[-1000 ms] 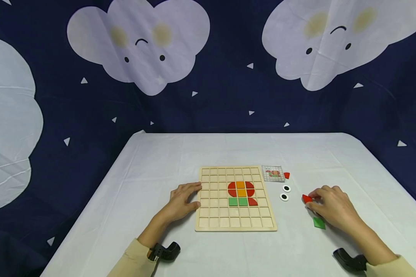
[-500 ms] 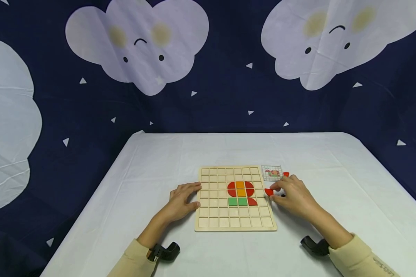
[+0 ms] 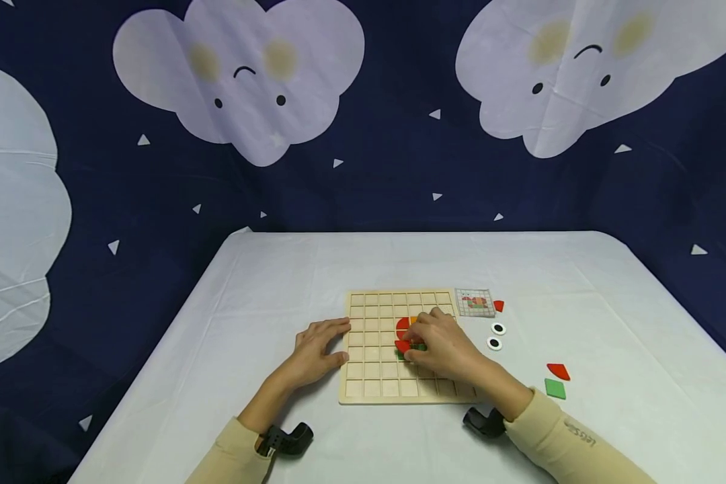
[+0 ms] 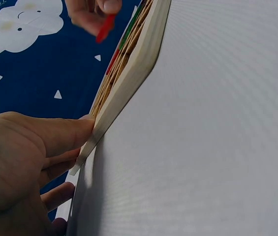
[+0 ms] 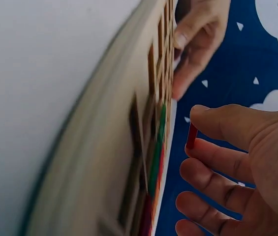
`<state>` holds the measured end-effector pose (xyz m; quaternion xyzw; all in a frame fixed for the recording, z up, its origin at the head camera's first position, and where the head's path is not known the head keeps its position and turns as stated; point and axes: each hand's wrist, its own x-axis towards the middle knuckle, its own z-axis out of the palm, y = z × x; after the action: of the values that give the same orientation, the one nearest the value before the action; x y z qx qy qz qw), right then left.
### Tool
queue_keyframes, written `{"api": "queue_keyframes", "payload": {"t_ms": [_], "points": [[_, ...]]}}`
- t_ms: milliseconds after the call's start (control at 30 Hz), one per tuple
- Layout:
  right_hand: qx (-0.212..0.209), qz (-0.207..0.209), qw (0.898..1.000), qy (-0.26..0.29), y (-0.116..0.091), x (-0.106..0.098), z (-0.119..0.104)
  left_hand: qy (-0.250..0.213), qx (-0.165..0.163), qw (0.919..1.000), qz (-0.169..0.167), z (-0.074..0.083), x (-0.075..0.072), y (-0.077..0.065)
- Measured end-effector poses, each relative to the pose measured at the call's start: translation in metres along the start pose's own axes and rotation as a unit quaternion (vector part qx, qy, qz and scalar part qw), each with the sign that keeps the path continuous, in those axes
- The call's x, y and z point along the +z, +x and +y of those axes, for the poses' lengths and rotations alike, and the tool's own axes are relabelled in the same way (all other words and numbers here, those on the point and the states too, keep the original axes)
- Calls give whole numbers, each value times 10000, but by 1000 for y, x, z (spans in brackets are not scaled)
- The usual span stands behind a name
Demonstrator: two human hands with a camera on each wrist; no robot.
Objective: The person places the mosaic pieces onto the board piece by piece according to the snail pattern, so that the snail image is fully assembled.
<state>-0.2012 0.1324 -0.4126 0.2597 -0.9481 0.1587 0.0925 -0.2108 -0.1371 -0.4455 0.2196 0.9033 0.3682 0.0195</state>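
My right hand [image 3: 441,346] pinches a red quarter-circle tile [image 3: 402,346] between thumb and index finger, over the wooden grid board [image 3: 369,390]. In the right wrist view the red tile [image 5: 192,136] appears edge-on, raised off the board, the other fingers spread below. Red, orange and green tiles lie in the board's cells, partly hidden by this hand; a red tile [image 3: 402,325] shows left of it. My left hand [image 3: 317,353] rests at the board's left edge, its thumb and fingertips touching the rim, as the left wrist view confirms with the thumb [image 4: 70,137] extended.
A small pattern card [image 3: 475,303] lies by the board's upper right corner, with a red piece [image 3: 499,306] beside it. Two round eye pieces [image 3: 496,336] sit below. Farther right are a red tile [image 3: 559,371] and a green tile [image 3: 554,388] on the white tablecloth [image 3: 266,282].
My right hand has picked up a red tile from the right side of the table and carried it left, over the board. My left hand has stayed at the board's edge.
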Motion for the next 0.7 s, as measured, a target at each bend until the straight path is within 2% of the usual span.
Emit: {"api": "queue_keyframes", "payload": {"t_ms": [300,700], "points": [[-73,-168,9998,-65,9,12,-14,19,26,10000,24,0,0,0],[-176,-206,9991,-314,13,17,-15,8,20,10000,35,1,0,0]]}}
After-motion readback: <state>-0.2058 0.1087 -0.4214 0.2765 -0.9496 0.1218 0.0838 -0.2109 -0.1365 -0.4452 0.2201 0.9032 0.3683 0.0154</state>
